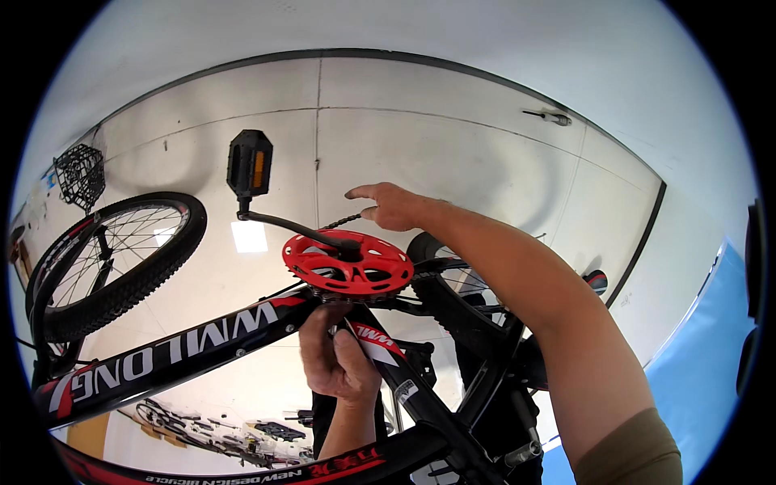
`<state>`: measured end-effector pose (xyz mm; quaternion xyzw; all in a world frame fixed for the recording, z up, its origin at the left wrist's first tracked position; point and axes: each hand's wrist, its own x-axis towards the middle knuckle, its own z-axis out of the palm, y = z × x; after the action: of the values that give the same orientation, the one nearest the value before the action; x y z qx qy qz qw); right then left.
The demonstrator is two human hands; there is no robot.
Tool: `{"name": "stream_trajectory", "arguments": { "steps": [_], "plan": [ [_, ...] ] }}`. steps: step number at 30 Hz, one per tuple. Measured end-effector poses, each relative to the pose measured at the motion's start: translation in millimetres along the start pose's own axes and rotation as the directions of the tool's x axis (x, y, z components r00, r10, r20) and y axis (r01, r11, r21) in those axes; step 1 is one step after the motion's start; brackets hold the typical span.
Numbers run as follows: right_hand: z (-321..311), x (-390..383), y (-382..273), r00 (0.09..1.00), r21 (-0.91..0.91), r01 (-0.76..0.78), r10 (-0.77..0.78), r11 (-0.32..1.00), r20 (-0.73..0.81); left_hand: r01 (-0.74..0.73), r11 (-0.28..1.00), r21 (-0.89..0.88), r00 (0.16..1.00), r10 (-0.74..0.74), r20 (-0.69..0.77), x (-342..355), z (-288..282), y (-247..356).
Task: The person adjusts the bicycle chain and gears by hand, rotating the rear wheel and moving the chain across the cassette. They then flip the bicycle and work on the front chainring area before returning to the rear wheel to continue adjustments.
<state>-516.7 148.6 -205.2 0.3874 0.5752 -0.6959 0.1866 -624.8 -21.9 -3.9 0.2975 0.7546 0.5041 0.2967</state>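
Note:
A black bicycle frame (178, 352) with red and white trim slants across the view. A red chainring guard (388, 260) sits at its crank, and a black crank arm (295, 226) runs from it to a black pedal (250, 166) with an orange reflector. Above the guard, my right hand (392, 207) pinches a raised length of bicycle chain (343, 221), its index finger stretched out leftward. My left hand (343, 360) is below the guard, against the frame joint, fingers curled upward. Its fingertips are partly hidden, so what they grip is unclear.
The knobbly front wheel (121, 263) stands at left, near a black wire basket (79, 176). The rear wheel (449, 299) is partly behind my right arm. A screwdriver (550, 118) lies on the pale floor, far right. Several loose parts (210, 436) lie at lower left.

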Motion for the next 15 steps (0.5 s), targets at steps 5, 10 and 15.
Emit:
{"name": "stream_trajectory", "arguments": {
  "steps": [5, 10, 15],
  "plan": [
    [6.8, 14.9, -3.3, 0.989, 0.033, 0.077, -0.08, 0.997, 0.124, -0.112, 0.987, 0.111, 0.992, 0.105, 0.068, 7.6, -0.7, -0.8],
    [-4.9, -20.1, -22.1, 0.99, 0.185, -0.08, 0.057, 0.979, 0.127, -0.098, 0.981, 0.168, 0.985, 0.071, 0.158, 8.0, -6.5, 1.4],
    [-4.2, -45.3, -37.3, 0.971, 0.297, -0.23, 0.198, 0.927, 0.135, -0.084, 0.987, 0.135, 0.993, 0.072, 0.091, 13.0, -4.3, 0.6]
  ]
}}
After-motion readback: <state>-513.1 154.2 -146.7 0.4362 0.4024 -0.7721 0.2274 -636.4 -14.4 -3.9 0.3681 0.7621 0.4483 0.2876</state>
